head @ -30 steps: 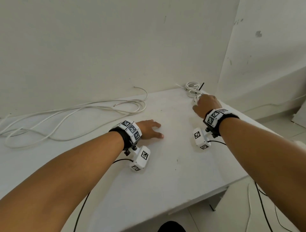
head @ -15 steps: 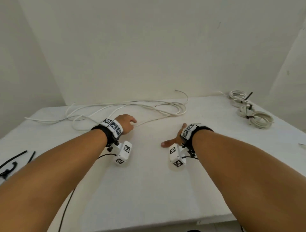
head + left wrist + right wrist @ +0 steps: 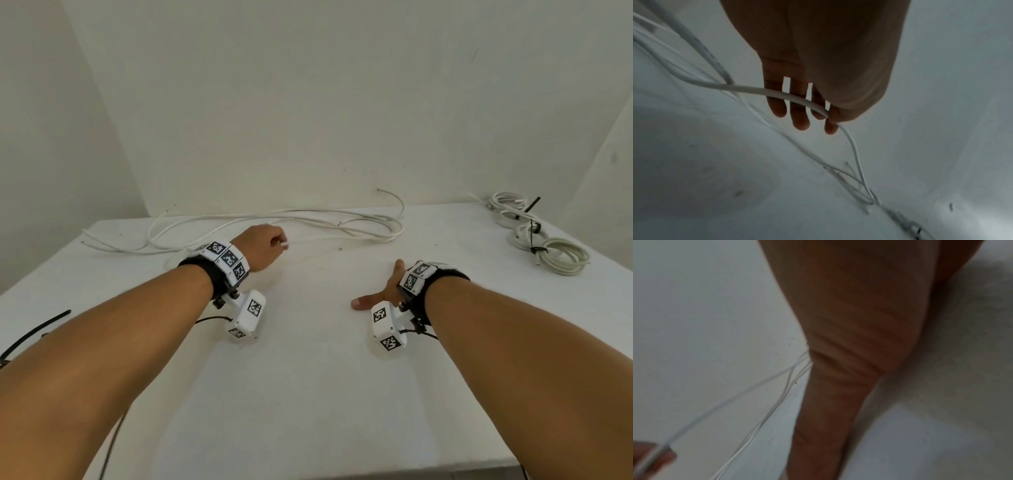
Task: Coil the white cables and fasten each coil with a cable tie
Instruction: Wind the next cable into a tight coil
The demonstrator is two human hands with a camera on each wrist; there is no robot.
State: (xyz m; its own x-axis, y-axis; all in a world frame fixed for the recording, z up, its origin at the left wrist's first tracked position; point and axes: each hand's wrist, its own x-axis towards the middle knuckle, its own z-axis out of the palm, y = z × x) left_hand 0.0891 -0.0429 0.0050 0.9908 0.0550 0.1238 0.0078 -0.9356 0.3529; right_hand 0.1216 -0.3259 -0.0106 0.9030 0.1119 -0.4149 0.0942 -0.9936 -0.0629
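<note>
Landmark: white table [image 3: 308, 394]. Nearest its front edge, right hand [image 3: 383, 291] lies on the table surface right of centre, thumb stretched out toward the left, other fingers hidden behind the wrist band, so whether they are spread or curled I cannot tell; nothing seen in it. Farther in, left of centre, left hand [image 3: 262, 251] pinches one white cable [image 3: 760, 90] between thumb and forefinger, the strand crossing under the other fingers [image 3: 799, 116]. Beyond it, loose white cables [image 3: 342, 222] sprawl along the table's back edge. At the back right corner, three tied coils [image 3: 548, 246] lie touching. Black cable ties [image 3: 37, 330] lie at the table's left edge.
</note>
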